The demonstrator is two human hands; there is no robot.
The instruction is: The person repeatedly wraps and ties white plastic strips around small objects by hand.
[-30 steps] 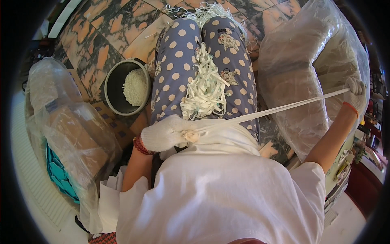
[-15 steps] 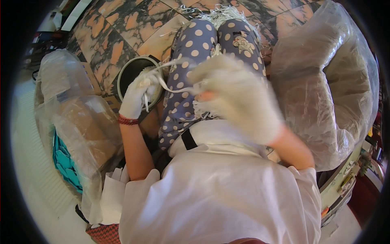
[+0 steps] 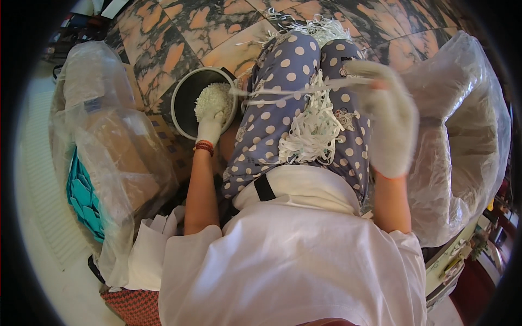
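My left hand [image 3: 210,128], in a white glove with a red cord bracelet at the wrist, reaches into a round grey bucket [image 3: 174,108] with a pale rim. Its fingers are at a heap of small white pellets [image 3: 213,100] and hidden there, so their grip does not show. Over my right thigh my right hand [image 3: 387,119], also gloved and blurred, is closed on thin white strips [image 3: 304,88]. The strips stretch leftward across my lap to the bucket's right rim. A tangled bunch of white strips [image 3: 312,133] lies between my thighs.
More white strips [image 3: 326,30] lie beyond my knees on the tiled floor [image 3: 217,24]. A large clear plastic bag [image 3: 435,141] stands at the right. On the left, plastic covers a cardboard box [image 3: 122,157] beside teal pieces [image 3: 84,201].
My left hand has dropped into the bucket, towards the white pellets. My right hand has swung right with the strips, which now stretch across my lap and uncover the bunch there.
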